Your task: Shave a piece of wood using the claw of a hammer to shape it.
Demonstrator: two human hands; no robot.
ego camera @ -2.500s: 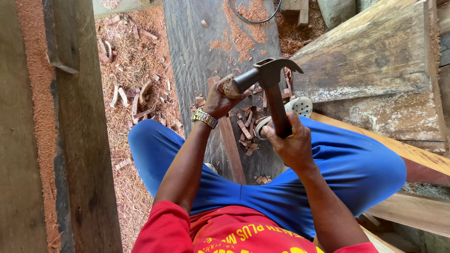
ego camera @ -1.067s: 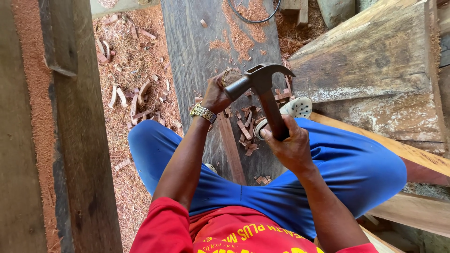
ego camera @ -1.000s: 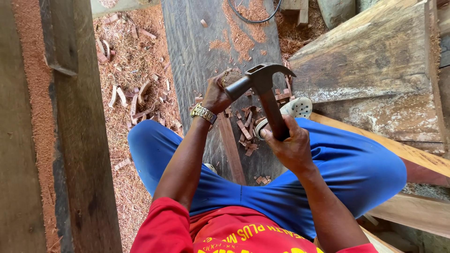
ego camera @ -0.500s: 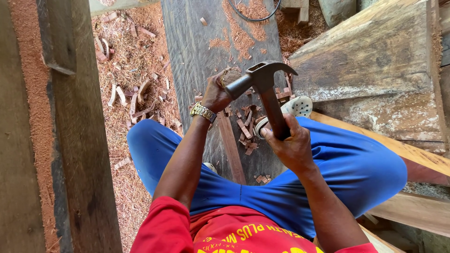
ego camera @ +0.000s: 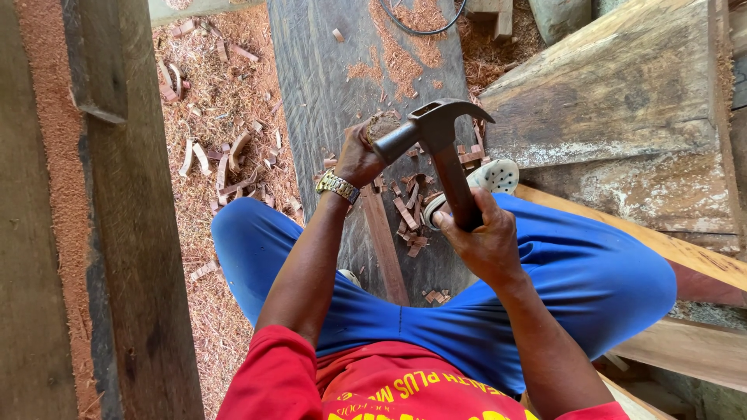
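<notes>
I sit astride a dark grey plank (ego camera: 327, 78). My left hand (ego camera: 358, 159), with a gold watch (ego camera: 336, 185) on the wrist, is shut around a chisel whose wooden butt (ego camera: 380, 124) sticks up from the fist. My right hand (ego camera: 484, 243) grips the brown handle of a claw hammer (ego camera: 436, 124). The hammer's striking face rests against or just beside the chisel butt. The chisel's blade is hidden under my left hand. A narrow reddish wood strip (ego camera: 385, 241) lies lengthwise on the plank below that hand, with reddish chips (ego camera: 408, 210) beside it.
A thick wooden post (ego camera: 117, 233) stands at the left. Sawdust and wood offcuts (ego camera: 226, 148) cover the ground. Large rough timber slabs (ego camera: 622, 101) lie on the right. A white perforated shoe (ego camera: 496, 175) shows by my right knee, and a black cable (ego camera: 424, 29) runs across the plank's far end.
The hammer head has shifted slightly left and down against the chisel butt. My left hand keeps the chisel in the same spot.
</notes>
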